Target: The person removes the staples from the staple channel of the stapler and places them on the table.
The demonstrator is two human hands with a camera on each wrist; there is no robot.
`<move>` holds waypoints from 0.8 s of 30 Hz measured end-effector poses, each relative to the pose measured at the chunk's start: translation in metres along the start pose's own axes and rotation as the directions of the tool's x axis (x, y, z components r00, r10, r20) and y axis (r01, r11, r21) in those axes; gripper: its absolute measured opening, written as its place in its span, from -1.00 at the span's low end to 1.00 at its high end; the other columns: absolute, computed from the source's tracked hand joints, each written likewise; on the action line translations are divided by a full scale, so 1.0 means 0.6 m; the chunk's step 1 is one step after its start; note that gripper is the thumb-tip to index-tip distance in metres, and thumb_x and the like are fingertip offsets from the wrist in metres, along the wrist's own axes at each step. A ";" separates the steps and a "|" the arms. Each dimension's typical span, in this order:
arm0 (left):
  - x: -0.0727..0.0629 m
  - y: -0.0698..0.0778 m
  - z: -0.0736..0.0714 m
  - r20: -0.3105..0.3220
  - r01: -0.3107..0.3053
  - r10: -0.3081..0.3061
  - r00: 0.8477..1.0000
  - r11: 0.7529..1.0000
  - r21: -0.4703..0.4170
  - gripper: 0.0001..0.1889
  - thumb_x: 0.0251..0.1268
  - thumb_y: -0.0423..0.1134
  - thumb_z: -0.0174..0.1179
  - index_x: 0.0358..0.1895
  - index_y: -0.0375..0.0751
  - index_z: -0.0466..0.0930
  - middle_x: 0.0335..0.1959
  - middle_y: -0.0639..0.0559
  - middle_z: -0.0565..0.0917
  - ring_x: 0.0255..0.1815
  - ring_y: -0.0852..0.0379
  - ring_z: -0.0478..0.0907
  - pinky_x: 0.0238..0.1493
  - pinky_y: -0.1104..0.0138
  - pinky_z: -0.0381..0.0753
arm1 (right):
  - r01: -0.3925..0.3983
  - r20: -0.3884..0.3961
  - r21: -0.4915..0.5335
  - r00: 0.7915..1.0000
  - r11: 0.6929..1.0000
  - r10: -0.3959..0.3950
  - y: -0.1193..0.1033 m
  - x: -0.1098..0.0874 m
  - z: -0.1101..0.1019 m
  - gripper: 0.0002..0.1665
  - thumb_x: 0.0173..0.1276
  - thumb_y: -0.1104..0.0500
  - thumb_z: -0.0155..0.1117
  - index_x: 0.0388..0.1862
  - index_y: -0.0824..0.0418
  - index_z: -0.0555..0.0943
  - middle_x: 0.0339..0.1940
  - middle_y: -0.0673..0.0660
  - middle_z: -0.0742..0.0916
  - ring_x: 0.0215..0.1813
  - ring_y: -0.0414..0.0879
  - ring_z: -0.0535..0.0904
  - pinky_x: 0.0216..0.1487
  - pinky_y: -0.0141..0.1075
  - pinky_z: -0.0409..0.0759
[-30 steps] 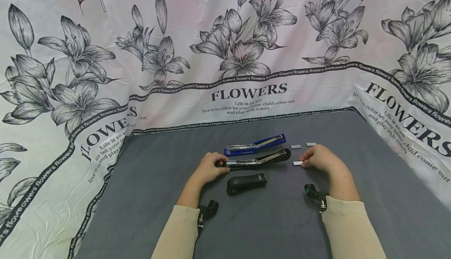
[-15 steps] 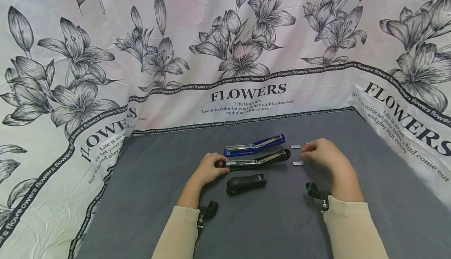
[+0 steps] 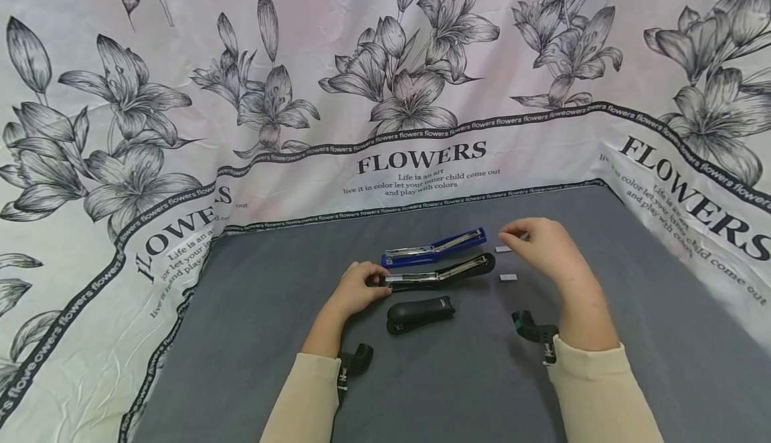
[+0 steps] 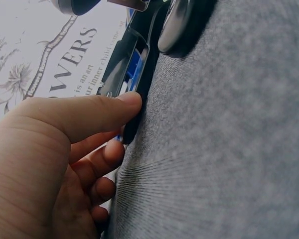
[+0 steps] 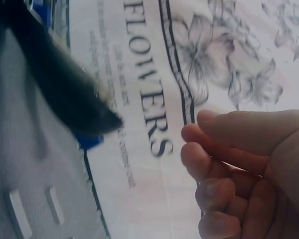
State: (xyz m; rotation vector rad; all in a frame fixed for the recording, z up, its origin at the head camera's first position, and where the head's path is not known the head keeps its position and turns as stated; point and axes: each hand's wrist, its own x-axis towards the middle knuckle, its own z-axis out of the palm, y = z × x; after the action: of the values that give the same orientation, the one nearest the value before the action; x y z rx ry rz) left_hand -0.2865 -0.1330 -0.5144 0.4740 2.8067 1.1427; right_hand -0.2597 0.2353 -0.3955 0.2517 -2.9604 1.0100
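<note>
My left hand pinches the left end of a long black stapler, which lies opened out on the grey cloth. The left wrist view shows the thumb along its near side and fingers behind. Just beyond lies a blue stapler, also unfolded. My right hand is raised to the right of both staplers, fingers loosely curled, thumb and index tips close together; nothing shows between them in the right wrist view. Below its fingertips are two small white strips, a far one and a nearer one.
A folded black stapler lies nearer the body, between the forearms. Grey cloth covers the table. White curtain fabric printed with flowers hangs along the back and sides.
My right hand has left the nearer white strip, risen away and swung toward the staplers. A third white strip at the far right is no longer visible. My left hand keeps its grip.
</note>
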 end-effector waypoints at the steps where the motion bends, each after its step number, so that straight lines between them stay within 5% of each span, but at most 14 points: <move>1: 0.000 0.000 0.000 -0.002 0.002 -0.002 1.000 1.000 0.001 -0.74 0.22 -0.20 0.50 -0.03 -0.06 0.76 -0.35 0.15 0.49 -0.15 0.07 0.30 -0.08 0.13 0.28 | 0.008 -0.002 0.008 1.000 1.000 -0.007 -0.008 0.000 0.001 -0.57 0.59 0.01 0.19 0.17 0.30 0.68 0.05 0.27 0.73 -0.02 0.16 0.65 -0.05 0.11 0.57; 12: 0.001 -0.002 -0.001 -0.011 -0.017 0.017 1.000 1.000 0.006 -0.75 0.21 -0.20 0.50 -0.05 -0.07 0.76 -0.35 0.14 0.50 -0.17 0.07 0.31 -0.08 0.14 0.29 | 0.102 0.002 0.061 0.995 0.993 -0.102 -0.075 0.014 0.038 -0.66 0.56 0.08 0.25 0.13 0.26 0.73 0.01 0.20 0.75 -0.14 0.04 0.62 -0.14 0.01 0.58; 19: 0.001 -0.005 0.002 -0.005 -0.024 0.024 1.000 1.000 0.014 -0.73 0.21 -0.18 0.50 -0.04 -0.07 0.76 -0.36 0.15 0.49 -0.18 0.07 0.30 -0.08 0.15 0.28 | 0.169 0.025 0.059 0.985 0.984 -0.171 -0.106 0.024 0.075 -0.70 0.55 0.11 0.26 0.09 0.25 0.75 0.02 0.18 0.76 0.00 0.11 0.65 0.02 0.08 0.58; 24: 0.003 -0.008 -0.001 -0.003 -0.018 0.018 1.000 1.000 -0.005 -0.73 0.19 -0.19 0.51 -0.05 -0.07 0.76 -0.36 0.16 0.49 -0.17 0.08 0.30 -0.08 0.14 0.30 | 0.196 0.072 0.058 0.977 0.979 -0.200 -0.131 0.035 0.104 -0.72 0.53 0.09 0.30 0.05 0.20 0.78 -0.09 0.09 0.76 -0.15 -0.02 0.64 -0.11 -0.03 0.60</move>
State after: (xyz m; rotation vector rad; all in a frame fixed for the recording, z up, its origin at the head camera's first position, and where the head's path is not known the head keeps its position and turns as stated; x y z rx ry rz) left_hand -0.2898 -0.1358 -0.5173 0.4989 2.8073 1.1539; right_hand -0.2655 0.1328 -0.3959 0.5866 -2.9036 1.0734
